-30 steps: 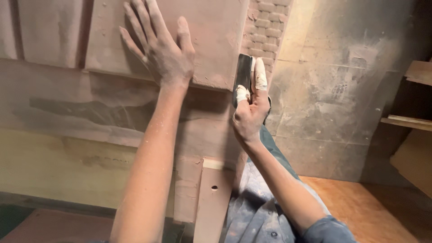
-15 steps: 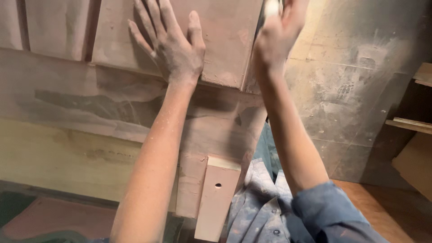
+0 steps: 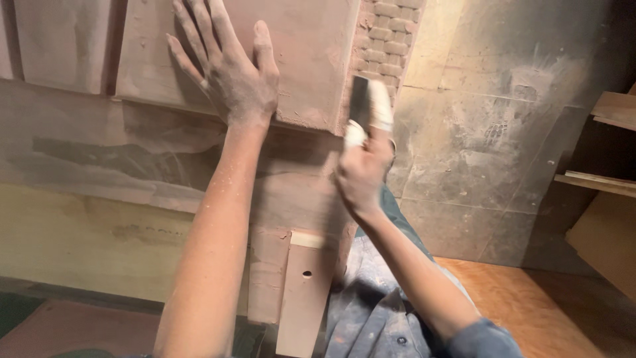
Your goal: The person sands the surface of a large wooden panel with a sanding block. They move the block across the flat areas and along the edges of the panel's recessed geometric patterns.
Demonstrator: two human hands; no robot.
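My left hand lies flat with spread fingers on a dusty reddish wooden panel that sits on a larger dust-covered board. My right hand is closed around a dark sanding block held upright against the panel's right edge, with white tape on two fingers. A strip of carved brick-like pattern runs along that right edge, just above the block.
A pale wooden leg with a drilled hole stands under the board. Dusty floor tiles spread to the right, orange plywood lies at lower right, and wooden boards lean at the far right. My jeans-clad leg is beside the leg.
My right hand with the block went up along the panel's edge, then came back down to the lower corner. My left hand stayed pressed flat on the panel.
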